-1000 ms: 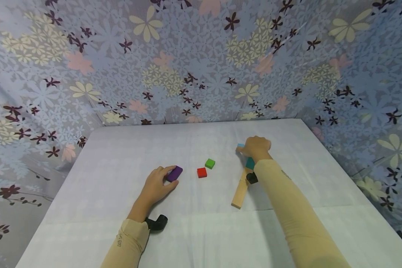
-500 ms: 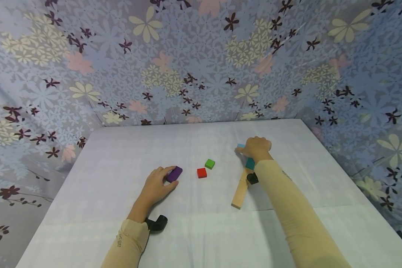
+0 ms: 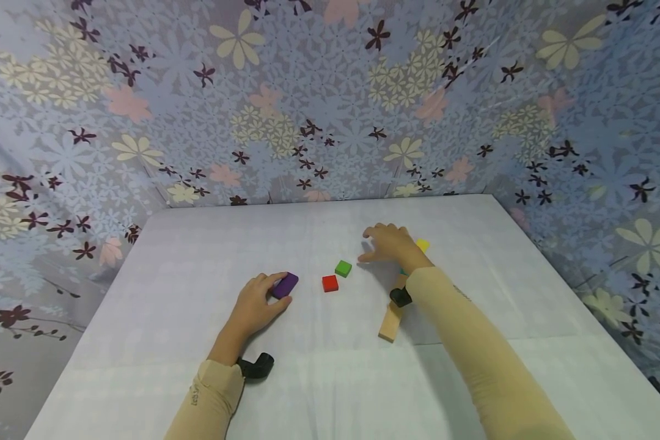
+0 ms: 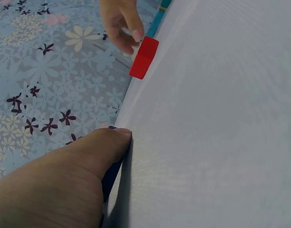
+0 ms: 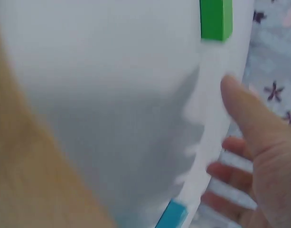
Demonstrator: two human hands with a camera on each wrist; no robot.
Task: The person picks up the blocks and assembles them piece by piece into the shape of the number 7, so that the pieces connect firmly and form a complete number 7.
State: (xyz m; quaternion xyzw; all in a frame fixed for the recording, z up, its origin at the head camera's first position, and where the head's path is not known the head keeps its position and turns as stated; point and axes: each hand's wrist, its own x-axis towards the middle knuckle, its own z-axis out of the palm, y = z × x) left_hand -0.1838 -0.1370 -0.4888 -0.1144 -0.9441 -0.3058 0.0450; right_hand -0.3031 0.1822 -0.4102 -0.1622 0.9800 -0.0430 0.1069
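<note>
The left hand (image 3: 255,307) grips a purple block (image 3: 286,285) between thumb and fingers on the white table; in the left wrist view its thumb lies along the block's edge. With fingers spread and holding nothing, the right hand (image 3: 392,244) hovers to the right of a green block (image 3: 343,269). A red block (image 3: 330,283) sits just left of and nearer than the green one. Beneath the right wrist runs a row of wooden pieces (image 3: 390,322), partly hidden, with a yellow piece (image 3: 423,245) showing beyond. A blue block (image 5: 172,214) appears low in the right wrist view.
A flowered cloth (image 3: 308,110) hangs behind the white table (image 3: 209,238) and along its sides. Black wrist cameras are strapped on both wrists, the left one (image 3: 256,366) close above the table.
The right hand has let go at the far end of the row and moved left toward the green block, its fingers spreading; the yellow piece now shows. The left hand has stayed still.
</note>
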